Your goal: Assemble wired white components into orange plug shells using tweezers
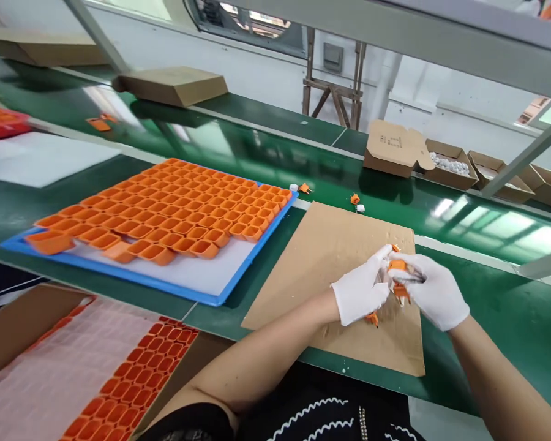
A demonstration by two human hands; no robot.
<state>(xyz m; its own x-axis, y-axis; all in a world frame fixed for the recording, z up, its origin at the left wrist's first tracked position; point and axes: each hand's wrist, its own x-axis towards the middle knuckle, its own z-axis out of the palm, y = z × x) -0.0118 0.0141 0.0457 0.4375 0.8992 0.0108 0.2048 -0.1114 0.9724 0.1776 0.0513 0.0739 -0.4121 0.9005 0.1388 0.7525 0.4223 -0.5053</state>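
My left hand [362, 288], in a white glove, is closed with its fingertips on a small orange plastic part [397, 265]. Facing it, my right hand [438, 293], also gloved in white, closes in on the same spot. A dark, metallic-looking piece [416, 277] shows at the right fingers; its kind is unclear. Just below the hands, more orange parts with thin prongs [401, 291] lie on a cardboard sheet [330, 263]. Another orange part [372, 318] rests near my left wrist. The fingers partly hide what they grip.
Left of the cardboard, a blue-rimmed tray [220, 299] carries rows of orange cups [165, 202]. Below it stands a carton of orange cups [114, 392]. Small orange and white pieces [354, 199] lie on the green belt [330, 174]. Open cartons [447, 164] line the far side.
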